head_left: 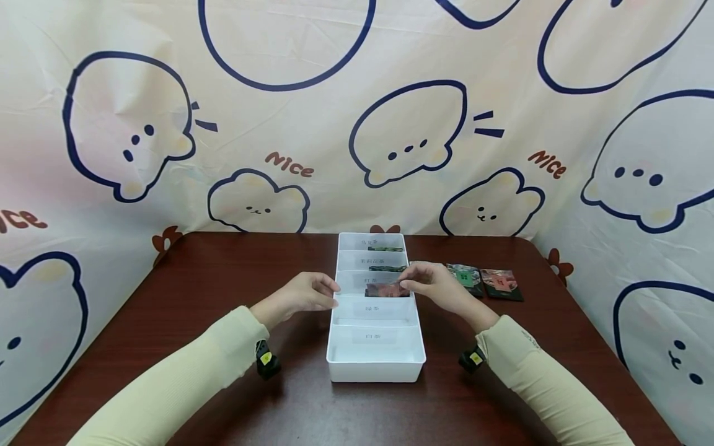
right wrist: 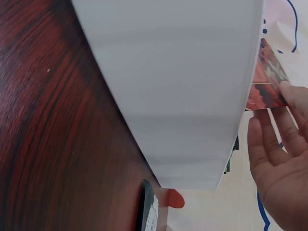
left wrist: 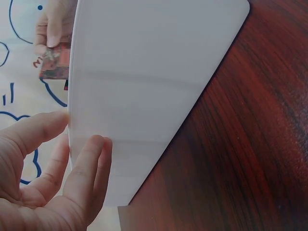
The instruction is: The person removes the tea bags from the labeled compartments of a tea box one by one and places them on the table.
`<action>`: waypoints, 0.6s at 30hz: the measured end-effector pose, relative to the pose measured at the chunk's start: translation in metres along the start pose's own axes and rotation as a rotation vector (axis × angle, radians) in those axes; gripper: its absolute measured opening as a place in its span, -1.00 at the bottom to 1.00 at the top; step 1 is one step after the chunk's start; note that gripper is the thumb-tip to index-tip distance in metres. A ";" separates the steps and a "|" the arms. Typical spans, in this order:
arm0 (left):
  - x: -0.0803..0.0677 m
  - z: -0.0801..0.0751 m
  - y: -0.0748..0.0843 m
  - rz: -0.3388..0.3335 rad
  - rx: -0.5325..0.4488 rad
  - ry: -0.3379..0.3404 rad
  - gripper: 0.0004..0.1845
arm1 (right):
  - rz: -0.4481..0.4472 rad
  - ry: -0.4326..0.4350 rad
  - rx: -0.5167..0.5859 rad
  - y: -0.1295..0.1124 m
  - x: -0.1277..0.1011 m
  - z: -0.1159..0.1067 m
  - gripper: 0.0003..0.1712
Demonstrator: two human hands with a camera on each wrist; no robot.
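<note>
2 hands at the white divided tray (head_left: 375, 365): your right hand (head_left: 440, 286) pinches a reddish tea packet (head_left: 387, 289) over the 3rd compartment from the far end; your left hand (head_left: 304, 292) rests with relaxed fingers against the tray's left wall, holding nothing. 2 more packets (head_left: 484, 281) lie flat on the brown table (head_left: 223, 297), just right of the tray. Cartoon-print cloth (head_left: 167, 124) behind.

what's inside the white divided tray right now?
The white divided tray has five labelled compartments. Each of the two farthest holds a green packet. The right hand pinches a red packet in the third. The nearest two look empty; their floors are partly hidden.
</note>
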State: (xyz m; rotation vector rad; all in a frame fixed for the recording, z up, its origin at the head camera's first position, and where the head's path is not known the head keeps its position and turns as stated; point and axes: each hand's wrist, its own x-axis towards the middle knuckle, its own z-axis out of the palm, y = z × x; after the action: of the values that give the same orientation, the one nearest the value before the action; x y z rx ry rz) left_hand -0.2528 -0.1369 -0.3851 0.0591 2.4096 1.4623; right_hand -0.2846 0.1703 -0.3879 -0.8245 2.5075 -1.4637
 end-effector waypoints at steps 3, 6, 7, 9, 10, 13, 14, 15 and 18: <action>0.001 0.000 -0.001 0.001 0.001 -0.001 -0.68 | -0.019 0.062 0.067 -0.002 0.001 -0.002 -0.84; 0.001 0.000 -0.001 -0.002 -0.005 0.001 -0.68 | -0.066 0.147 0.130 -0.005 0.001 -0.005 -0.80; 0.001 0.000 -0.001 -0.001 -0.005 0.000 -0.68 | -0.081 0.182 0.152 -0.006 0.002 -0.006 -0.80; 0.001 -0.001 0.000 0.003 -0.005 -0.001 -0.68 | -0.120 0.247 0.193 -0.009 0.001 -0.008 -0.78; 0.001 -0.001 0.000 0.002 -0.009 -0.001 -0.68 | -0.139 0.281 0.206 -0.010 0.001 -0.010 -0.77; 0.001 -0.001 -0.001 0.007 -0.010 -0.005 -0.67 | -0.181 0.368 0.252 -0.012 -0.001 -0.014 -0.79; 0.001 -0.001 -0.001 0.007 -0.010 -0.004 -0.67 | -0.187 0.388 0.271 -0.013 -0.002 -0.016 -0.79; 0.001 -0.001 -0.001 0.005 -0.012 -0.004 -0.67 | -0.192 0.405 0.283 -0.013 -0.003 -0.017 -0.79; 0.001 -0.001 -0.001 0.006 -0.009 -0.006 -0.67 | -0.174 0.438 0.322 -0.013 -0.006 -0.023 -0.79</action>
State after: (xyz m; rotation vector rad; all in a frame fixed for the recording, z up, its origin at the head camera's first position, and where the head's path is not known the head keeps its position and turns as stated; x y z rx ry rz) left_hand -0.2539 -0.1375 -0.3857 0.0678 2.4001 1.4735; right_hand -0.2833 0.1862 -0.3657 -0.7426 2.4116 -2.2470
